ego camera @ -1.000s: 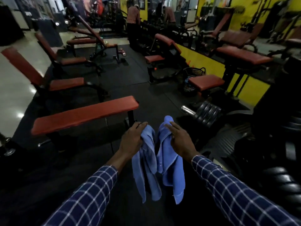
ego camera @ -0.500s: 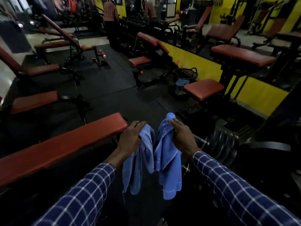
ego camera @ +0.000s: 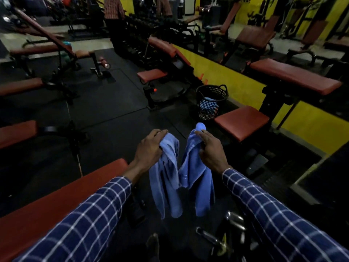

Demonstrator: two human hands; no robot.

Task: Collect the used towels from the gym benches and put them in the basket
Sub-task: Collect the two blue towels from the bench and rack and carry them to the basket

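My left hand (ego camera: 150, 148) grips one end of a blue towel (ego camera: 166, 178). My right hand (ego camera: 211, 150) grips the other bunch of blue towel (ego camera: 198, 173); the cloth hangs down between both hands above the dark floor. Whether it is one towel or two I cannot tell. A black mesh basket (ego camera: 212, 101) with handles stands on the floor ahead and to the right, with blue cloth inside it. It sits beside a red bench seat (ego camera: 241, 121).
A long red flat bench (ego camera: 56, 201) lies under my left arm. More red benches (ego camera: 153, 75) stand around on black mats. A yellow low wall (ego camera: 236, 86) runs along the right. Dumbbells (ego camera: 230, 224) lie near my feet. A person (ego camera: 113, 19) stands at the back.
I have walked forward: the basket and red seat are nearer and larger, the long bench has slid to my lower left. Both hands keep their hold on the blue towel.
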